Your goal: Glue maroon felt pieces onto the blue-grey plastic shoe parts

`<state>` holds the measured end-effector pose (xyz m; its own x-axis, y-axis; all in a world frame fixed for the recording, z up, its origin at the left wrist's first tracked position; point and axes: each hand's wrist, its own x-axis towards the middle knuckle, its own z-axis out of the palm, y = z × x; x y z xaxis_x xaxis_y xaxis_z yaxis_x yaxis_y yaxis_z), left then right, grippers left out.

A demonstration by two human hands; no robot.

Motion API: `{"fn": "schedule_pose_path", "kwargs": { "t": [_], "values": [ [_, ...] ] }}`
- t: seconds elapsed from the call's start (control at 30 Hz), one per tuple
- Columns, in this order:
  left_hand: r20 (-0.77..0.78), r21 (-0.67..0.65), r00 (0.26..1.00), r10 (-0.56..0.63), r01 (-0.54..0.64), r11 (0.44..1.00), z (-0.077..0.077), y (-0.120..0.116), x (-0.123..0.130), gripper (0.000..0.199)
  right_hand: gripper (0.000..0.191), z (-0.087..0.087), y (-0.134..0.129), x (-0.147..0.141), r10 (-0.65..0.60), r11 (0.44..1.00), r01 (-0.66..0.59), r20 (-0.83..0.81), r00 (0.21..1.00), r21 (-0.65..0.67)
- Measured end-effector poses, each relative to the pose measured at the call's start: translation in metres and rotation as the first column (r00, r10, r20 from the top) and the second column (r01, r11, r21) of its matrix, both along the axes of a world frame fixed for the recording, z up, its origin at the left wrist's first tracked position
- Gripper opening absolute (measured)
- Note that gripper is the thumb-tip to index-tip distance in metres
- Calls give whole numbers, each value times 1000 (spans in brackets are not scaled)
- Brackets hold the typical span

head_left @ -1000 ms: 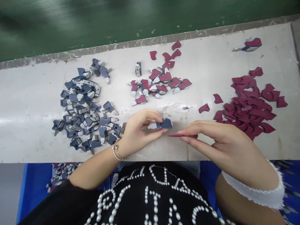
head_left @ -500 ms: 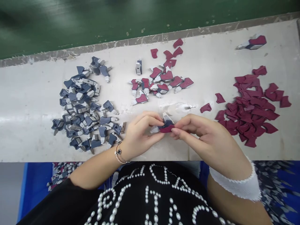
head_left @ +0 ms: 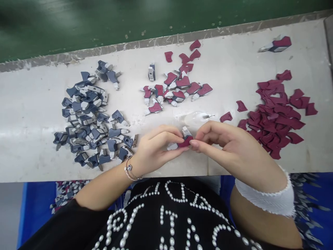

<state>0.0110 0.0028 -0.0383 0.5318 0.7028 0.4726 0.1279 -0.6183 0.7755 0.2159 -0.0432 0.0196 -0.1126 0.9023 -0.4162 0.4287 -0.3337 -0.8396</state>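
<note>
My left hand (head_left: 156, 146) pinches a slate-blue and white moulded part (head_left: 186, 132) near its lower edge. A small maroon cut piece (head_left: 185, 141) lies against the front of that part. My right hand (head_left: 221, 142) presses the maroon piece between its thumb and forefinger, with the fingertips of both hands almost meeting there. Most of the blue part is hidden by my fingers. A loose heap of similar blue-and-white parts (head_left: 88, 118) lies to the left of my left hand. A heap of maroon cut pieces (head_left: 278, 111) lies to the right of my right hand.
A group of joined maroon-and-blue parts (head_left: 177, 86) lies on the white bench (head_left: 33, 152) ahead of my hands. A transparent glue-like bulb with a metal tip (head_left: 195, 118) lies just beyond them. A green belt (head_left: 78, 27) runs along the far edge. A blue bin (head_left: 36, 215) sits below the near edge.
My right hand has moved left from holding the thin maroon piece apart from the blue part. That piece now sits against the blue part, held between both hands.
</note>
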Motion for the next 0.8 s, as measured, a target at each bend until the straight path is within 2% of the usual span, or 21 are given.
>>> {"fn": "schedule_pose_path", "kwargs": {
  "t": [0.13,0.23,0.43,0.53,0.7,0.8],
  "values": [
    [69,-94,996,-54,60,994,1,1,0,27,19,1,-1,1,24,999,-26,-68,997,-23],
    [110,-147,990,-90,105,984,3,2,0,28,22,1,-1,1,81,997,-79,-106,991,27],
    [113,-104,987,-110,122,987,5,1,0,29,17,3,0,-1,113,992,-105,-117,987,72],
    [100,-70,990,-100,107,992,5,1,-1,29,16,2,-1,-4,115,988,-108,-61,991,111],
    [109,-94,991,-83,93,991,5,3,-1,25,15,1,-6,-7,96,984,-96,9,995,148],
    [95,-91,991,-95,103,991,6,3,-2,25,14,2,-7,-6,125,976,-129,35,992,174]
  ]
}}
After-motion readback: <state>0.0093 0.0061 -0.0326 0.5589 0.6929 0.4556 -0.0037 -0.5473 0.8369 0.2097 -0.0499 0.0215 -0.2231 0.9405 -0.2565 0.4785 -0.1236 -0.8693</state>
